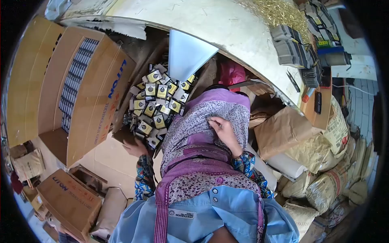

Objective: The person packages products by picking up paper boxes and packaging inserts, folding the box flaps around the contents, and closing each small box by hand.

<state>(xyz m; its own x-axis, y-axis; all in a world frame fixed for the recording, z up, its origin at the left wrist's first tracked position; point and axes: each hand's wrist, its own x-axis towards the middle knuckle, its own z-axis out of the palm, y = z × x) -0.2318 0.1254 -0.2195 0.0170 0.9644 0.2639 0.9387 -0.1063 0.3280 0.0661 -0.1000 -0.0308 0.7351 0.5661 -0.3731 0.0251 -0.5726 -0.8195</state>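
Note:
Many small black-and-gold packets lie heaped in an open cardboard box beside my lap. My left hand is at the near edge of that box, its fingers spread and no object visible in it. Over the flowered apron on my lap is my right hand, with thumb and fingertips pressed together; anything between them is too small to make out. A pale blue sheet stands at the far end of the packet heap.
A tall open carton holding rows of packed items stands at the left. The worktable carries gold-coloured staples and stacks of grey cards. Brown paper and sacks lie at the right.

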